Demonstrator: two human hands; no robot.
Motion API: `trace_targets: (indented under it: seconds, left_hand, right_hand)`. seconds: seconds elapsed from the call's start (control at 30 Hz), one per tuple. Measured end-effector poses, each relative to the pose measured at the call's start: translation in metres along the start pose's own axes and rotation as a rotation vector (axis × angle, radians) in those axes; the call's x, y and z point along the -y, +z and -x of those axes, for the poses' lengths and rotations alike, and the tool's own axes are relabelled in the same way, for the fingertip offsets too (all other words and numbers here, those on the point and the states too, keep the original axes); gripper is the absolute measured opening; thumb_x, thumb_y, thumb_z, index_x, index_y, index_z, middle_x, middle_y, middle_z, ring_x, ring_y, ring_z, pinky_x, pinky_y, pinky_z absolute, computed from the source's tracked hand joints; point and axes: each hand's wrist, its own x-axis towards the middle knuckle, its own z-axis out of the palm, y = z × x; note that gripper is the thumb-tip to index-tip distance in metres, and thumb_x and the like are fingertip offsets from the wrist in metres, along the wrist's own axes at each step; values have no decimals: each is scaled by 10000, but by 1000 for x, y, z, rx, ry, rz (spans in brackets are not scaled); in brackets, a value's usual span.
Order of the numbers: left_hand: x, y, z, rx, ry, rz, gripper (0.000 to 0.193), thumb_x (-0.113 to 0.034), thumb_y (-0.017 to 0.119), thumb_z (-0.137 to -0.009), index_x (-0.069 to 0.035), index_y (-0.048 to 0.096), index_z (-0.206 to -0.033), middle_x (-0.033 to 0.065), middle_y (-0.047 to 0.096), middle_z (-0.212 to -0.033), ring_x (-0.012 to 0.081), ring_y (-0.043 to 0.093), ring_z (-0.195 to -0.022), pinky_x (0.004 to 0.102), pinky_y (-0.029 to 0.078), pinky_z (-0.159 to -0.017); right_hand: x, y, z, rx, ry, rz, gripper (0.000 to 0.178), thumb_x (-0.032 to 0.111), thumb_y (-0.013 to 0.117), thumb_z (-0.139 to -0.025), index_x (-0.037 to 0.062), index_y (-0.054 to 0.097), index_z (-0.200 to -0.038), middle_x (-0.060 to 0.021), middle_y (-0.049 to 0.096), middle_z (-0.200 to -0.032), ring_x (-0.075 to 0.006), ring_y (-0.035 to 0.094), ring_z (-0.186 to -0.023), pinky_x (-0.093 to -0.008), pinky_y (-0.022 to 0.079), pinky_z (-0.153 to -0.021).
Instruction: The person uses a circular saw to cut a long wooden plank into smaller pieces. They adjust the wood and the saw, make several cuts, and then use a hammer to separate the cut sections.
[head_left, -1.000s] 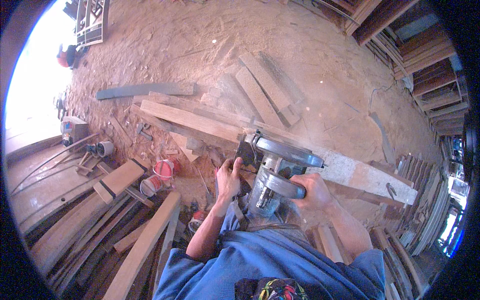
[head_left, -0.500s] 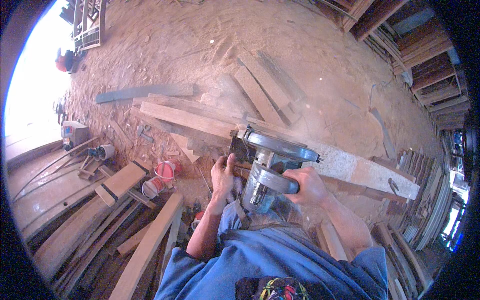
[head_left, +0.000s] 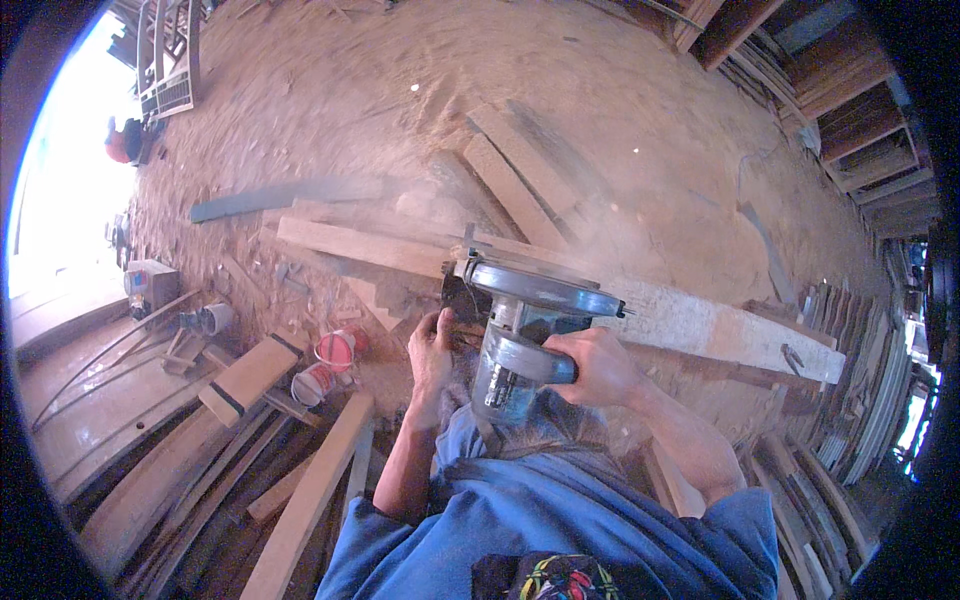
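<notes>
A grey metal circular saw (head_left: 535, 290) sits over a long wooden plank (head_left: 360, 240), its front toward the left. My right hand (head_left: 592, 368) is wrapped round the saw's rear handle. At the saw's front, my left hand (head_left: 430, 355) is closed at the edge of the dark base plate, thumb up; its other fingers are partly hidden. A white-faced beam (head_left: 715, 325) runs out to the right from beneath the saw. Dust hazes the air around the cut, and the saw's body hides the blade.
Beyond the saw, loose boards (head_left: 510, 190) and a dark plank (head_left: 285, 195) lie on the sawdust-covered floor. Red-and-white buckets (head_left: 340, 347) stand to the left, near stacked timber (head_left: 315, 500). More boards (head_left: 830, 365) are piled at right. A distant person (head_left: 125, 140) shows at far left.
The saw and both my hands have shifted slightly left along the plank. Dust around the far boards looks thicker. Both hands keep their hold.
</notes>
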Motion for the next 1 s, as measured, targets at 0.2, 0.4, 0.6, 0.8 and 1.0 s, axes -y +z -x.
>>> trace_targets:
  seconds: [0.2, 0.4, 0.6, 0.8, 1.0]
  left_hand:
    - [3, 7, 0, 12, -48, 137, 514, -435, 610, -1004, 66, 694, -1085, 149, 726, -910, 222, 673, -830, 371, 527, -776]
    - [-5, 9, 9, 30, -35, 288, 433, -379, 608, -1025, 40, 704, -1078, 80, 713, -850, 122, 619, -691, 294, 491, -616]
    - [4, 15, 1, -31, 77, 284, 447, -410, 591, -1031, 23, 695, -1072, 42, 681, -798, 84, 575, -618, 271, 459, -547]
    - [6, 13, -1, 34, 108, 271, 517, -457, 530, -1052, 34, 685, -1000, 44, 690, -835, 102, 597, -716, 281, 478, -642]
    - [20, 10, -8, 102, 69, 360, 497, -442, 525, -1058, 27, 686, -1020, 34, 687, -858, 117, 594, -720, 303, 481, -652]
  right_hand:
    - [-2, 0, 4, -22, -42, -29, 444, 274, 799, -696, 83, 674, -1076, -184, 716, -958, -382, 693, -923, -508, 549, -805]
    - [-4, 5, 6, -34, -52, 0, 402, 299, 782, -715, 69, 662, -1022, -190, 715, -942, -391, 691, -917, -522, 542, -801]
    - [-7, 9, 3, -108, -83, -32, 335, 195, 765, -685, 59, 673, -977, -164, 705, -841, -371, 698, -846, -481, 549, -745]
    - [-8, 10, -1, -63, -78, -21, 363, 199, 772, -671, 52, 674, -988, -178, 703, -828, -374, 702, -838, -479, 550, -741]
    - [-6, 3, 1, -50, -79, -33, 354, 238, 764, -711, 39, 680, -991, -213, 715, -858, -395, 712, -853, -514, 567, -770]
